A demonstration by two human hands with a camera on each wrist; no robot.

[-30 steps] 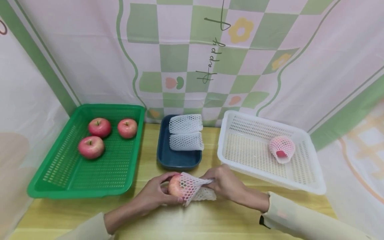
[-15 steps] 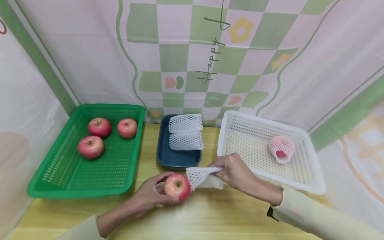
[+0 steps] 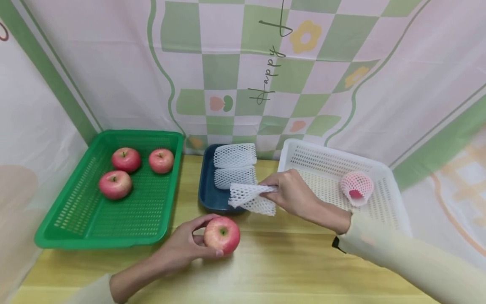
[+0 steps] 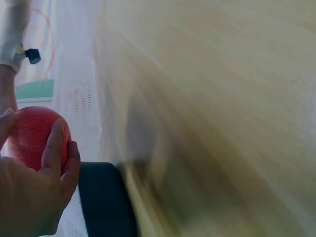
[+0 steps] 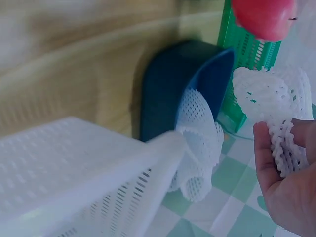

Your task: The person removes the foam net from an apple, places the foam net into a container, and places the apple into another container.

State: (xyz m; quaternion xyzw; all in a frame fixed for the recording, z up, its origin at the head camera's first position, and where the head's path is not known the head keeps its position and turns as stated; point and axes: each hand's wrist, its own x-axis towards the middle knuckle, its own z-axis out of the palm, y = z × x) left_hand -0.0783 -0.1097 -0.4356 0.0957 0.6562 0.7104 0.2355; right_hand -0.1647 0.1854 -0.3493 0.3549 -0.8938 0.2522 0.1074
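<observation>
My left hand (image 3: 186, 242) grips a bare red apple (image 3: 223, 234) just in front of the dark blue tray (image 3: 206, 192). In the left wrist view its thumb and fingers curl round the apple (image 4: 32, 136). My right hand (image 3: 292, 192) pinches a white foam net sleeve (image 3: 252, 198) between thumb and fingers, over the tray's front right corner. The sleeve hangs loose and crumpled, apart from the apple. Two more foam net sleeves (image 3: 235, 156) lie flat in the tray, the nearer one partly covered by the held sleeve.
At the left, a green basket (image 3: 176, 185) holds three bare apples (image 3: 115, 184). A white basket (image 3: 338, 153) stands at the right with one apple in a net sleeve (image 3: 357, 188); my right forearm crosses its front. A patterned cloth (image 3: 220, 71) hangs behind the wooden table (image 3: 265, 270).
The net sleeve has come off the apple in my left hand. My right hand has carried the sleeve away, first to the right, then back over the tray's front.
</observation>
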